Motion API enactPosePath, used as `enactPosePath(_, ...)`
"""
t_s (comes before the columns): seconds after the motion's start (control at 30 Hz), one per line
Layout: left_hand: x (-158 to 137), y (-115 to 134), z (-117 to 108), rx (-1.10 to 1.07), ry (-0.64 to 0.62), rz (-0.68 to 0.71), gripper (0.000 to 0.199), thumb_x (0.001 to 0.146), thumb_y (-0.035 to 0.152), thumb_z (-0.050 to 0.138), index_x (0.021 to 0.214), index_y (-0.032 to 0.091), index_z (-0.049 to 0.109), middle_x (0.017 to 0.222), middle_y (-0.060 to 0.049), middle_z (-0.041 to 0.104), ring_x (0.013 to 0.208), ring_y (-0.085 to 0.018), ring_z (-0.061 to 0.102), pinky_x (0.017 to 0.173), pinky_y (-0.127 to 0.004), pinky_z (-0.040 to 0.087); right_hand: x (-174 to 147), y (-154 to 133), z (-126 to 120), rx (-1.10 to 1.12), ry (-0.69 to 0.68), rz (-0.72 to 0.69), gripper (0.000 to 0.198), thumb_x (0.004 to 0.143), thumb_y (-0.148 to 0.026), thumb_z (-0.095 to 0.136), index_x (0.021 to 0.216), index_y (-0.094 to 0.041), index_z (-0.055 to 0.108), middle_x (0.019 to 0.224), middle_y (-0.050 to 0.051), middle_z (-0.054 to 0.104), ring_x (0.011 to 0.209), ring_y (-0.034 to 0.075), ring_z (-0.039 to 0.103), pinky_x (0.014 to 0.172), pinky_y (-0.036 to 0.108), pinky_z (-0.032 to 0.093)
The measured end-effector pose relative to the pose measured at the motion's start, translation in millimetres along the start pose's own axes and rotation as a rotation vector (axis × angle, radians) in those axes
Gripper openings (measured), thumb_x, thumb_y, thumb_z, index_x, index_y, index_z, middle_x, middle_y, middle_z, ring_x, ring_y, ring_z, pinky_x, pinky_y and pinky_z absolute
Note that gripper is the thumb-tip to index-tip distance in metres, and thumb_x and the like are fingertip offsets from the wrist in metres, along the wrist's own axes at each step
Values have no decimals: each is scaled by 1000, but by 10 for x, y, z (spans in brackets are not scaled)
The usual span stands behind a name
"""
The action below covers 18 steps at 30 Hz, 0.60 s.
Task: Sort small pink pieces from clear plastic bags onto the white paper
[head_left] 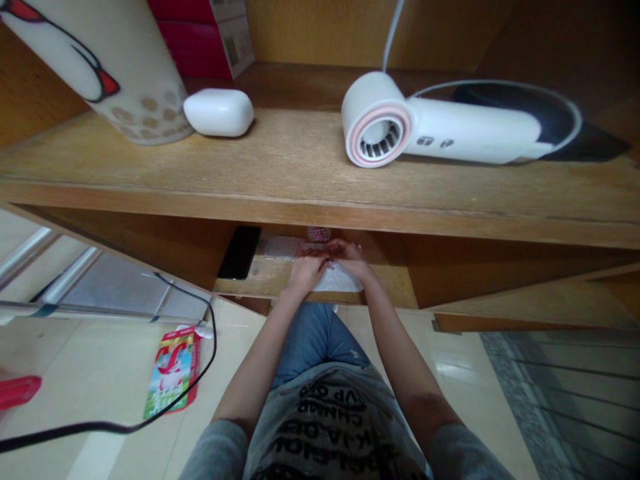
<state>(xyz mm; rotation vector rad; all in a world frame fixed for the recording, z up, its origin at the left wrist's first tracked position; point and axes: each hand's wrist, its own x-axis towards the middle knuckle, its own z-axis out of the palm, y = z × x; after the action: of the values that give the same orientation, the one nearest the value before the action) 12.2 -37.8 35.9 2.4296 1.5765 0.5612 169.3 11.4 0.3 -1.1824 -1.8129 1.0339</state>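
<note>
My left hand [311, 268] and my right hand [349, 257] meet over a white sheet [339, 280] on the lower shelf. Their fingertips come together around something small and pinkish, which may be beads; it is too small to name. Both hands look closed in a pinch. Just behind them stands a small container of pink beads [319, 233]. To the left of my left hand lies a clear flat case or bag [281, 247]. Farther left a black phone [239, 253] rests flat on the wood.
Above my hands, the upper shelf [300, 167] holds a large cup [140, 73], a white earbud case [219, 112], a pink box [193, 47] and a white handheld fan [450, 127] with a cable. A black cord [214, 347] and a colourful package [173, 373] are below left.
</note>
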Motion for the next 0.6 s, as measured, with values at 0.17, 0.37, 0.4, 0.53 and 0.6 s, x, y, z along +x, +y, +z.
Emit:
enactPosePath(0.17,-16,-33,20,-38,85,36,19,83,28,52,96,21,63,94,-6,67,89,-20,60,79,-30,45,19,83,18,7,-33,-19,23,66,-23,63,88,-19,63,80,1,66,71,14,61,66,25,47)
enactPosePath(0.37,-159,-77,-12,-111,221,-18,23,85,35,49,94,20,64,87,-6,67,83,-19,60,78,-31,45,180,-95,-1,-293,164,44,19,77,-27,55,93,-23,64,92,5,69,86,19,63,78,31,47)
enactPosePath(0.4,-197,-83,-19,-125,245,-41,23,85,35,49,93,19,64,86,-6,67,81,-18,60,77,-31,45,233,-139,-3,-339,192,40,22,79,-30,53,96,-22,64,98,6,68,93,21,61,82,32,46)
enactPosePath(0.53,-333,-97,-71,-212,309,-75,19,85,30,48,90,18,62,85,-5,66,82,-18,59,76,-31,44,465,-252,-39,-417,247,21,30,82,-33,52,107,-18,60,117,9,60,115,24,49,98,36,35)
enactPosePath(0.6,-379,-98,-112,-253,331,-79,18,86,28,47,89,18,61,86,-5,65,83,-17,58,77,-30,44,567,-264,-83,-360,254,50,28,81,-33,54,105,-18,60,116,9,60,112,24,50,97,35,36)
